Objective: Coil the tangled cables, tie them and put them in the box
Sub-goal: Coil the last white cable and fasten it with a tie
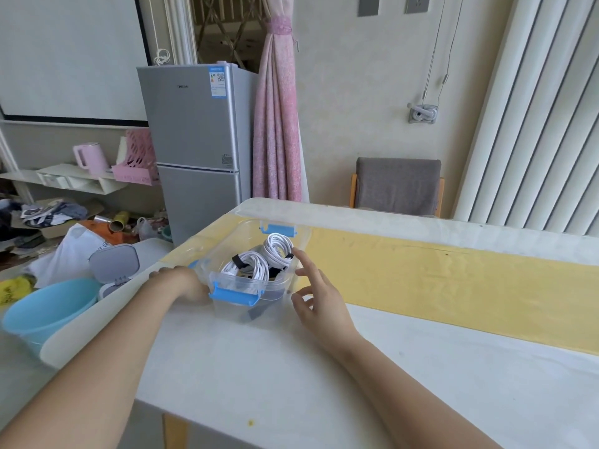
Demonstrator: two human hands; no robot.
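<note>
A clear plastic box (pixel 227 280) with blue latches stands near the table's left end. Inside it lie two coiled white cables (pixel 259 259), each bound with a black tie, with dark items beneath them. My left hand (pixel 184 283) holds the box's left side beside the near blue latch, its fingers hidden behind the box. My right hand (pixel 319 294) hovers just right of the box with fingers spread and relaxed, the index finger near the right rim, holding nothing.
The white table (pixel 291 367) carries a yellow runner (pixel 453 283) to the right of the box. A blue bucket (pixel 42 306) and a small grey-lidded bin (pixel 113 267) stand on the floor at left. A fridge (pixel 197 150) and a grey chair (pixel 398 186) are behind.
</note>
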